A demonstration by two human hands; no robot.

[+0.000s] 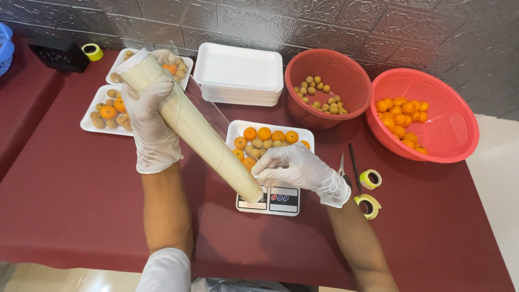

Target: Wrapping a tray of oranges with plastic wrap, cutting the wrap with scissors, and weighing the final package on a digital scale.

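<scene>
A gloved left hand (153, 125) grips the upper end of a long cream roll of clear cling film (189, 120), held slanting over the dark red table (70, 194); the gloved right hand (299, 170) closes around its lower end, above a white digital kitchen scale (275, 201). On the scale sits a white foam tray (270, 139) of small oranges and brown longans. At ten o'clock lie two filled foam trays (102, 111); at twelve, a stack of empty white foam trays (239, 74). At one o'clock a dark red plastic basket (327, 89) holds longans; at two, a lighter red plastic basket (424, 116) holds oranges.
</scene>
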